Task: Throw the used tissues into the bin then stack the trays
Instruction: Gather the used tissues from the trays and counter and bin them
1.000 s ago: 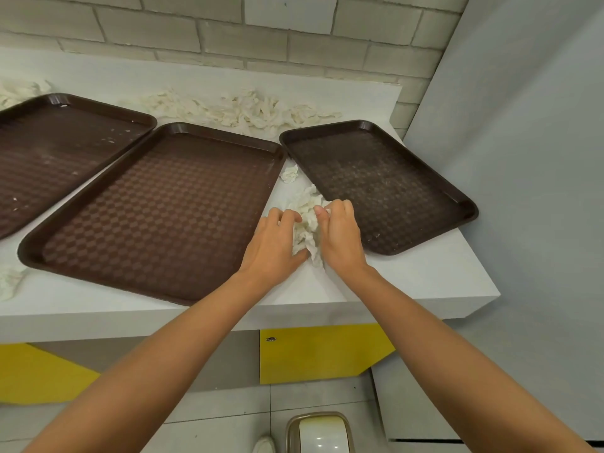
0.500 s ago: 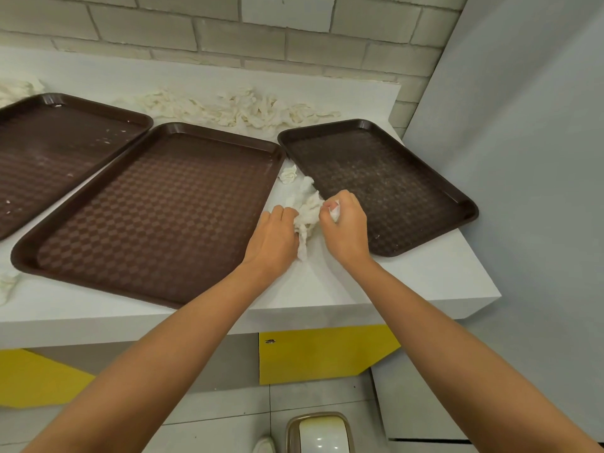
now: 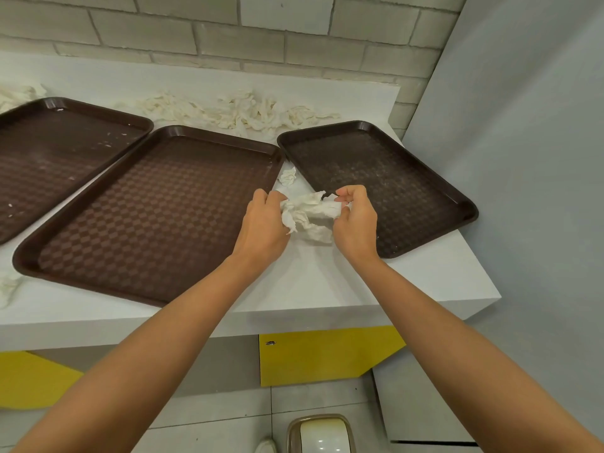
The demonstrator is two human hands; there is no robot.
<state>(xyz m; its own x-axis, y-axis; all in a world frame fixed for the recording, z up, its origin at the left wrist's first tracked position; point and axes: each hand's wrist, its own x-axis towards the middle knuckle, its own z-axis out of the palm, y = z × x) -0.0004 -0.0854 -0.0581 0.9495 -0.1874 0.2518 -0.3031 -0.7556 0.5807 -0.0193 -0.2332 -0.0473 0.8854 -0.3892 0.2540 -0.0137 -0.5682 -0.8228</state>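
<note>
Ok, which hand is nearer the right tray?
Right. The right hand overlaps the left edge of the right tray; the left hand sits across the tissue wad, by the middle tray.

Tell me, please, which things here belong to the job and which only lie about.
For the job: tissue wad gripped by left hand and right hand; small tissue; tissue heap; left tray, middle tray, right tray; bin.
Just there: yellow panel; brick wall.

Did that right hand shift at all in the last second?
Yes. The right hand has shifted rightward, now overlapping the right tray at its left rim, pinching the tissue wad.
</note>
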